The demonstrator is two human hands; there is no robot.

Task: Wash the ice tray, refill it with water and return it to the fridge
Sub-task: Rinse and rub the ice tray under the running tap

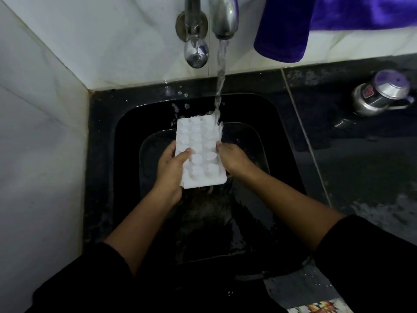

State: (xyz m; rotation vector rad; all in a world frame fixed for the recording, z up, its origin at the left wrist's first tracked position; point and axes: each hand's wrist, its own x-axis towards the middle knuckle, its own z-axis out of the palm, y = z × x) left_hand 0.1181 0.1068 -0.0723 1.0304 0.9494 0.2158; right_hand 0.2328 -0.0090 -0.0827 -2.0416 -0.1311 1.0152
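A white ice tray (198,152) is held over the black sink (279,136), long side running away from me, its bumpy cup side facing up. My left hand (170,170) grips its left edge, thumb curled over the top. My right hand (232,158) grips the right edge, fingers hidden under the tray. A stream of water (221,73) runs from the steel tap (222,16) and strikes the tray's far right corner, splashing drops around.
A second steel tap (195,46) hangs left of the running one. A purple cloth (291,26) drapes over the ledge at top right. A steel lidded pot (381,93) stands on the wet dark counter to the right. White tiled walls close in the left and back.
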